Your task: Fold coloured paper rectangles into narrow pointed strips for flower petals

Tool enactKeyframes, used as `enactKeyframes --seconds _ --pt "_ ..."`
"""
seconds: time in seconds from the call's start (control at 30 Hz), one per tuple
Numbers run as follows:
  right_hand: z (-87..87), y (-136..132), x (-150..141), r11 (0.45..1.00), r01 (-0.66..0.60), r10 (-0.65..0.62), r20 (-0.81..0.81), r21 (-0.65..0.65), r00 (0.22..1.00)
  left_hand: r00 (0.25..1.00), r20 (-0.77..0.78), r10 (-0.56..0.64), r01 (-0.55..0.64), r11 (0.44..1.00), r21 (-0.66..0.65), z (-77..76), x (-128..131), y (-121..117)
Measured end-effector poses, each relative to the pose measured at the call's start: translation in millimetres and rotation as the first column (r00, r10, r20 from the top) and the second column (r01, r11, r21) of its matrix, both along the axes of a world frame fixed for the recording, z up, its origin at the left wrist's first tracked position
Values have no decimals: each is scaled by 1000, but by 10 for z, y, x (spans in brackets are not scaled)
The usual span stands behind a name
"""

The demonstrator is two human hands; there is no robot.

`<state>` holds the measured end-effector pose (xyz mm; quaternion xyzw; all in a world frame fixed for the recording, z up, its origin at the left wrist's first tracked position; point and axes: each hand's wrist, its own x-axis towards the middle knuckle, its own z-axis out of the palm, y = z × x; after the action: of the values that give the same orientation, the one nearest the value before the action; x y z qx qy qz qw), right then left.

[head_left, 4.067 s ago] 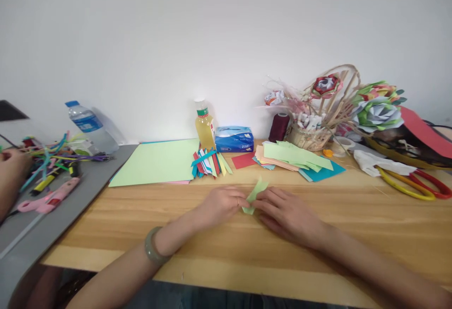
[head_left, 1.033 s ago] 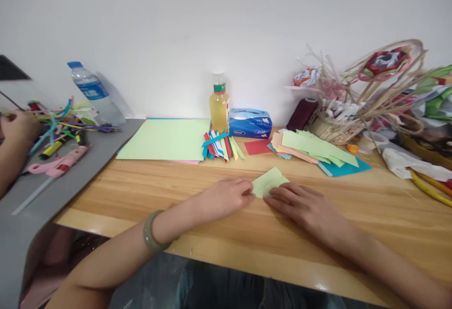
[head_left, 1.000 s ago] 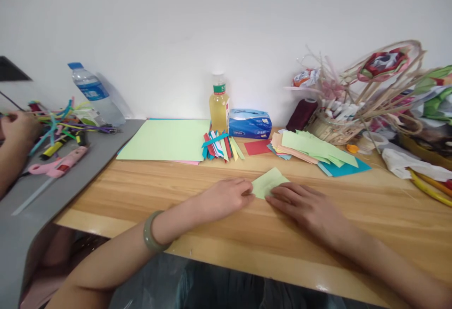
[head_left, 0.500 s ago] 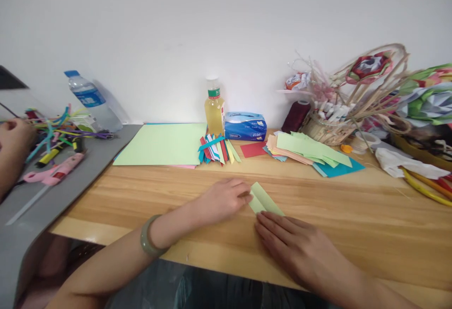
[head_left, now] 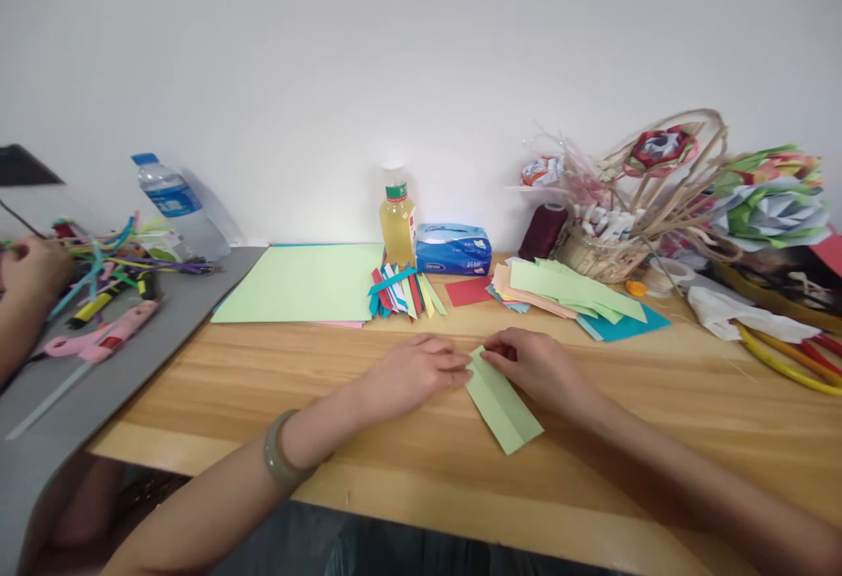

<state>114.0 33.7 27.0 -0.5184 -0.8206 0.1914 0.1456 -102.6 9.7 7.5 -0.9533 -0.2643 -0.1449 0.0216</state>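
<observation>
A light green paper strip [head_left: 503, 409] with a lengthwise crease lies slanted on the wooden table in front of me. My left hand [head_left: 417, 374], a bangle on its wrist, has its curled fingertips at the strip's upper left edge; the thumb is mostly hidden. At the far top corner, my right hand [head_left: 532, 361] pinches the paper between thumb and fingers. The strip's near end rests free on the wood, with no hand on it.
Behind are large green sheets [head_left: 303, 282], colored paper strips [head_left: 398, 291], a drink bottle [head_left: 396, 221], a tissue pack [head_left: 453, 249] and cut papers [head_left: 559, 287]. Paper flowers [head_left: 661, 151] stand right. Left, another person's hand [head_left: 36, 269] is near a pink glue gun [head_left: 105, 335].
My right hand has moved from the strip's near part up to its far corner, uncovering the near end. My left hand stays at the left edge. The view has tilted slightly upward.
</observation>
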Motion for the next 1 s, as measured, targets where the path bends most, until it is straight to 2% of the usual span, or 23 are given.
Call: enactKeyframes --seconds 0.2,0.33,0.4,0.5,0.6,0.77,1.0 --pt "-46 -49 -30 999 28 -29 -58 -18 998 1000 9 -12 12 1000 -19 -3 -10 34" --pt "-93 -125 -14 991 -36 45 -66 128 997 999 -35 5 -5 1000 20 16 -1 37" --pt "-140 -146 8 964 -108 121 -40 244 992 998 -54 20 -18 999 42 22 2 40" --pt "-211 -161 43 888 -230 224 60 397 973 998 -66 23 -18 997 73 19 2 43" --pt "-245 -172 64 818 -313 270 158 483 950 998 -58 14 -8 994 105 18 6 29" --pt "-214 -194 62 766 -367 278 243 527 929 997 -79 -5 14 994 112 51 37 -6" --pt "-167 -218 52 780 -406 289 300 476 909 997 -69 -26 32 995 95 83 61 -7"
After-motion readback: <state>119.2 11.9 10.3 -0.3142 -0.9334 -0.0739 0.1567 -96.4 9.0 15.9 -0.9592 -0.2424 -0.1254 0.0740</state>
